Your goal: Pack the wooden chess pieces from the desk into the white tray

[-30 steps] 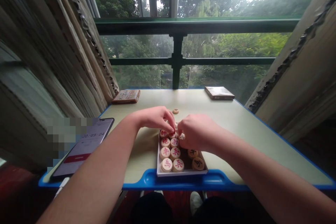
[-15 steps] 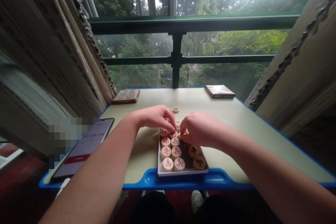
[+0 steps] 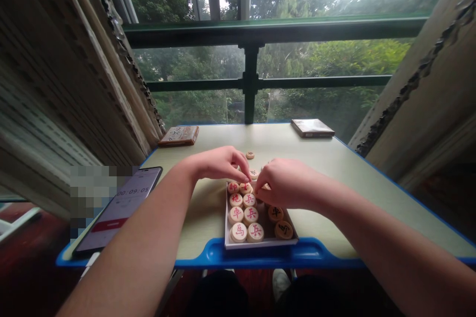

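Note:
A shallow white box (image 3: pixel 261 244) stands at the table's near edge with Chinese chess pieces in it. Red-marked pieces (image 3: pixel 251 215) fill two columns on the left; dark-marked pieces (image 3: pixel 283 230) sit along the right side. My left hand (image 3: pixel 226 163) reaches over the box's far end, thumb and fingers pinched together at a red-marked piece (image 3: pixel 245 187); what lies between the tips is hidden. Beside it, my right hand (image 3: pixel 284 182) is closed with curled fingers low over the far middle, a pale piece partly showing at them. Beyond the box lie loose pieces (image 3: pixel 250 155).
A phone (image 3: pixel 126 208) with a running timer lies at the left. Two flat boxes rest at the back corners, one left (image 3: pixel 179 135) and one right (image 3: pixel 312 128). The table (image 3: pixel 353 198) has a blue rim; a green railing (image 3: pixel 316 29) and window stand behind it.
My left fingertips have lifted slightly, showing more of the red-marked piece beneath. The right hand has shifted only a little. The view has moved slightly and the timer has advanced a second.

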{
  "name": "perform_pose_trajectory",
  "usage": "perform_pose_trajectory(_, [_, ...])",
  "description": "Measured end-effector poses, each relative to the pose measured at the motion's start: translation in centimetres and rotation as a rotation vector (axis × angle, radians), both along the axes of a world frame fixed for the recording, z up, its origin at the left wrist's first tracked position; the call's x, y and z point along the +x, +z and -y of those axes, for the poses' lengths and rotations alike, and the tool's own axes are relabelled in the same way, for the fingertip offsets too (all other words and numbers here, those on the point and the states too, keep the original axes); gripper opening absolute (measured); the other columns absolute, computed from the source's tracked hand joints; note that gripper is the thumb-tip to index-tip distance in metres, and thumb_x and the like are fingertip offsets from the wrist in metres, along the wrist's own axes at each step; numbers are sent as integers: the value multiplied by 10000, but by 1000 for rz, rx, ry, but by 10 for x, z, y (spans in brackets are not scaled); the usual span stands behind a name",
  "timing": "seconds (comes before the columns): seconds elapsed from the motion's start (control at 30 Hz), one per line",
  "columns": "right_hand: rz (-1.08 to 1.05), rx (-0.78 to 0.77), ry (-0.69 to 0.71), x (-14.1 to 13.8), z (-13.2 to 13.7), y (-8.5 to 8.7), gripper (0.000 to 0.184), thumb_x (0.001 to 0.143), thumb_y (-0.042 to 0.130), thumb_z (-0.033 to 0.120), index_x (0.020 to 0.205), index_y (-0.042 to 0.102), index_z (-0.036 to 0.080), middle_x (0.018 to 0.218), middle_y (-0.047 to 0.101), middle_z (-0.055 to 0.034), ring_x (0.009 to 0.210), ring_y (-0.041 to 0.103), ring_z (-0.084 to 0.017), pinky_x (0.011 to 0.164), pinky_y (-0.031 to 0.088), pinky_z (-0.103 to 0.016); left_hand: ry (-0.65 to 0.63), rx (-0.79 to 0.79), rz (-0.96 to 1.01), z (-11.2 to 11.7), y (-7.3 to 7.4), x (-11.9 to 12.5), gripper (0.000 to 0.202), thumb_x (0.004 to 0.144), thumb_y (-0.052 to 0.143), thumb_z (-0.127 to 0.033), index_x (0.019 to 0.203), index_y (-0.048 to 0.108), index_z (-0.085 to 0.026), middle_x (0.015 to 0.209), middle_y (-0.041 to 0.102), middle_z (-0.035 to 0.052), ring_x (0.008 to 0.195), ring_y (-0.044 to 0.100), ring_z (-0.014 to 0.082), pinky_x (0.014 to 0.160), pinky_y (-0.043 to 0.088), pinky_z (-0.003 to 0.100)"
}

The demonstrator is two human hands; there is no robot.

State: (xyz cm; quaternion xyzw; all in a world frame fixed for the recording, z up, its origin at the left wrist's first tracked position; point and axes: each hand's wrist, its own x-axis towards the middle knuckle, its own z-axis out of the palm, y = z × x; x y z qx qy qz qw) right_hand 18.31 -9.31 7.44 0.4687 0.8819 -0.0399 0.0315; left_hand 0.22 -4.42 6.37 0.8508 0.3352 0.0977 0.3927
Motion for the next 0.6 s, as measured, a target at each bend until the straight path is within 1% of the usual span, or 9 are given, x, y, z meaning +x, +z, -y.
perform_pose_trajectory(0.13, [5, 0, 16, 2, -1, -1, 234, 700, 496, 294, 745, 724, 264, 703, 674, -52, 603, 591, -182, 500, 336, -255, 12, -26, 31, 1, 2, 0, 191, 671, 655, -292, 786, 715, -152, 852, 649, 45, 794, 576, 159, 709, 429, 248])
perform_pose_trajectory(0.27, [22, 20, 10, 2, -1, 1, 268, 710, 464, 292, 778, 723, 274, 728, 679, -37, 615, 592, -172, 504, 336, -244, 43, -70, 132, 1, 2, -1, 216, 662, 665, -312, 785, 708, -139, 834, 641, 53, 781, 574, 159, 703, 440, 260])
perform_pose_trajectory(0.37, [39, 29, 24, 3, 0, 3, 265, 699, 461, 285, 745, 720, 252, 691, 668, -37, 574, 561, -153, 481, 314, -239, 74, -79, 182, -1, 0, -3, 207, 653, 672, -293, 784, 706, -136, 810, 643, 56, 786, 576, 161, 718, 445, 269])
perform_pose_trajectory(0.5, [43, 21, 63, 4, 0, 5, 239, 668, 473, 288, 692, 708, 249, 643, 651, -23, 526, 521, -140, 463, 293, -241, 108, -72, 193, -3, -2, -5, 207, 645, 674, -286, 787, 703, -138, 802, 650, 58, 789, 584, 165, 725, 450, 275])
perform_pose_trajectory(0.6, [58, 33, 43, 4, -1, 4, 236, 660, 470, 296, 667, 699, 236, 611, 635, -30, 497, 505, -140, 452, 284, -245, 109, -65, 184, -3, -2, -4, 208, 649, 670, -284, 789, 701, -135, 803, 651, 57, 786, 585, 165, 727, 452, 274])
